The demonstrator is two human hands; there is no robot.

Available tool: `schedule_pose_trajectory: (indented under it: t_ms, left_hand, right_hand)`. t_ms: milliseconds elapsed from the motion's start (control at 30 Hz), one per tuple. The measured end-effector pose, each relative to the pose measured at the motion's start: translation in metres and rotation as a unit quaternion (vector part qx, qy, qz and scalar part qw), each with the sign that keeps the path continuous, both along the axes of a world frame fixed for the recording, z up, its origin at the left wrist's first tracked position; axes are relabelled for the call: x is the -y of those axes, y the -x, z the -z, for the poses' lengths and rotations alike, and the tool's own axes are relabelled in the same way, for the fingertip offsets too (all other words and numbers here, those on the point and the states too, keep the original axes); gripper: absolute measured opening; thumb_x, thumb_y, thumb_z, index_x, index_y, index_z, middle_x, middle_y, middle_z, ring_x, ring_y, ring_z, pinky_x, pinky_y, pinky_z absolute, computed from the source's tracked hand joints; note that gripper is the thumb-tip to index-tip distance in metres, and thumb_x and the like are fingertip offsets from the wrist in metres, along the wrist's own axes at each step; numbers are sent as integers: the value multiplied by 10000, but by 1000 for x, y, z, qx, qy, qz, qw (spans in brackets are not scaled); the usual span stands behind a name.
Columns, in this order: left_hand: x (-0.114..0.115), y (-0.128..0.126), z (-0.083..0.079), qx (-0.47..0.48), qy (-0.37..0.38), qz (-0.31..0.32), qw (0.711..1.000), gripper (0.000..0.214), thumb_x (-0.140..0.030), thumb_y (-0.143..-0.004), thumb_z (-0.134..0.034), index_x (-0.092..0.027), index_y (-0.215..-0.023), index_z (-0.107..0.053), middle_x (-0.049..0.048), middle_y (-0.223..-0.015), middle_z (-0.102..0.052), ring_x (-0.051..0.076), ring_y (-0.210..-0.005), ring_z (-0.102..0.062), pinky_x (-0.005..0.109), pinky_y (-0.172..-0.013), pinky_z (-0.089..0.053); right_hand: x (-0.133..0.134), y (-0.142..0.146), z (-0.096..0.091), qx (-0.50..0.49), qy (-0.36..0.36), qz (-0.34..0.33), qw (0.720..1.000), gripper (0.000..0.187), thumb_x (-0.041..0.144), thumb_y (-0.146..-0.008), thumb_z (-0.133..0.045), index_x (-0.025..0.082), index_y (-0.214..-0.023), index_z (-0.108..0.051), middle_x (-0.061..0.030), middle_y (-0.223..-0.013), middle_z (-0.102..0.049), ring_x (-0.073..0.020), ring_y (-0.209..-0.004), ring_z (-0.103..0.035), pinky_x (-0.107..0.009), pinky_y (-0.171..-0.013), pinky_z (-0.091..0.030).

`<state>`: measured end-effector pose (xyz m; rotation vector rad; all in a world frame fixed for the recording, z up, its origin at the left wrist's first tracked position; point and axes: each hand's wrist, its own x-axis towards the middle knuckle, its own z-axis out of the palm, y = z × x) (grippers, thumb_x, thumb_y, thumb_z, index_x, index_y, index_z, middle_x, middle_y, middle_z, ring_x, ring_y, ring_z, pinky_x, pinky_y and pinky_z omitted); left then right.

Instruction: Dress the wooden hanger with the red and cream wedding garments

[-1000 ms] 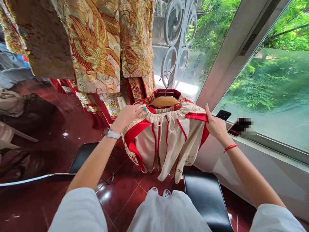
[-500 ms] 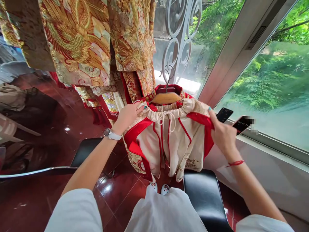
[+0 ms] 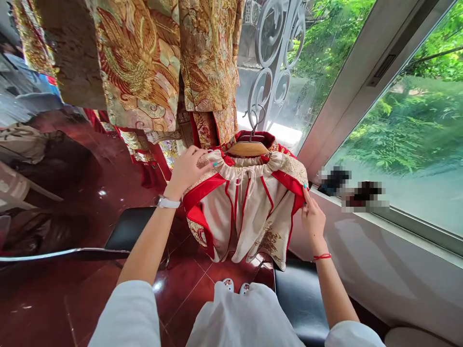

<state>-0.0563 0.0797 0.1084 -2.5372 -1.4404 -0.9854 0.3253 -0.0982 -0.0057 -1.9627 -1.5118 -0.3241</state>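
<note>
An embroidered red and gold jacket (image 3: 294, 166) hangs before me on a wooden hanger (image 3: 248, 148). Over its front lies a cream drawstring skirt (image 3: 217, 207) with red trim, its gathered waistband spanning below the hanger and its cord tied in a bow. My left hand (image 3: 186, 171) grips the jacket's left shoulder, thumb on the front beside the waistband, fingers partly hidden behind. At the right, my right hand (image 3: 313, 212) pinches the red edge of the jacket near the sleeve's outer side.
Gold-embroidered garments (image 3: 141, 72) hang at upper left. A black chair seat (image 3: 300, 299) stands below right, another black seat (image 3: 130, 229) at left. A window frame (image 3: 347, 91) with a sill runs along the right, where blurred items lie. A scrolled metal grille (image 3: 269, 43) rises behind the hanger.
My right hand has moved left and slightly down, now pinching the jacket's red edge. The skirt's right side hangs more spread, showing its gold embroidery. My left hand stays at the shoulder.
</note>
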Motion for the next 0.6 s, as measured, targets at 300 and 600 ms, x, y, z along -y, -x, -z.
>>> schedule_pose_trajectory:
  t_ms: [300, 600]
  left_hand:
    - [-1, 50, 39, 159, -1, -40, 986, 434, -449, -892, -565, -175, -1222, -633, 137, -1241, -673, 284, -1169, -622, 414, -1040, -479]
    - [-42, 74, 22, 232, 173, 25, 957, 707, -719, -801, -560, -73, -1048, -703, 113, -1034, -750, 239, -978, -659, 427, -993, -522]
  right_hand:
    - [-6, 4, 27, -62, -30, -14, 998, 607, 168, -928, -327, 280, -1501, -494, -108, -1109, -738, -257, -839, -696, -362, -711, -529]
    - [-22, 33, 35, -153, -24, -3, 988, 602, 194, -924, -367, 180, -1519, -458, -103, -970, -737, -193, -704, -650, -324, -718, -528]
